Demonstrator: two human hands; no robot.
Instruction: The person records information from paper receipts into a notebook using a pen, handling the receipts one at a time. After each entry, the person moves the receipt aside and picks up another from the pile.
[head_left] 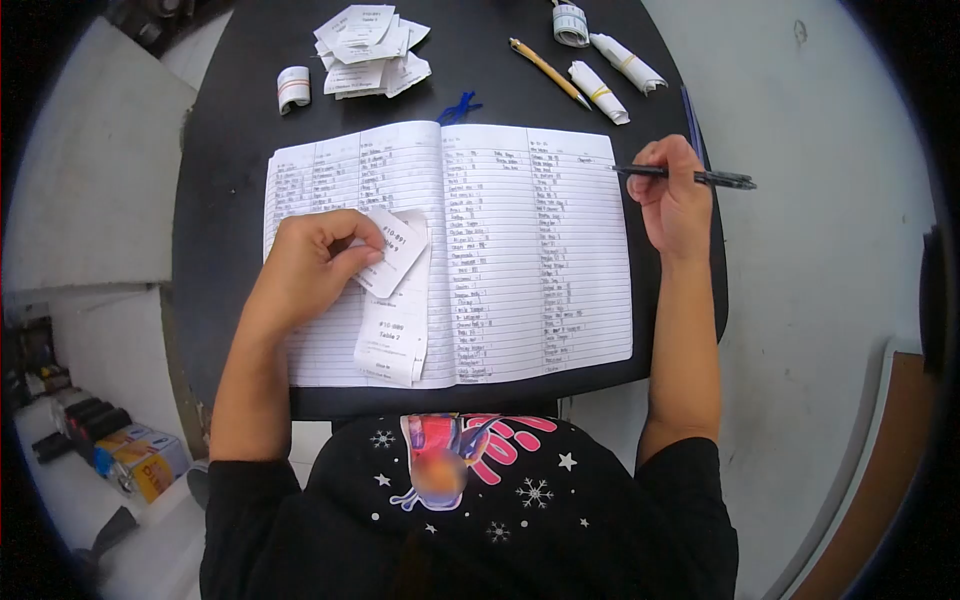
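Note:
My left hand [335,255] pinches the edge of a printed paper slip [398,262] over the left page of an open lined notebook [600,300]. Beneath that slip, more printed slips [388,345] lie on the left page near the spine. Columns of handwriting fill much of both pages. My right hand [672,195] holds a black pen [715,179] at the right page's upper outer edge, with its tip pointing left.
A pile of slips [370,55] and a small paper roll [294,88] lie beyond the notebook on the black table [225,210]. A wooden pen [548,73] and banded paper rolls [600,92] are at the back right. A blue ribbon [461,107] touches the notebook's top.

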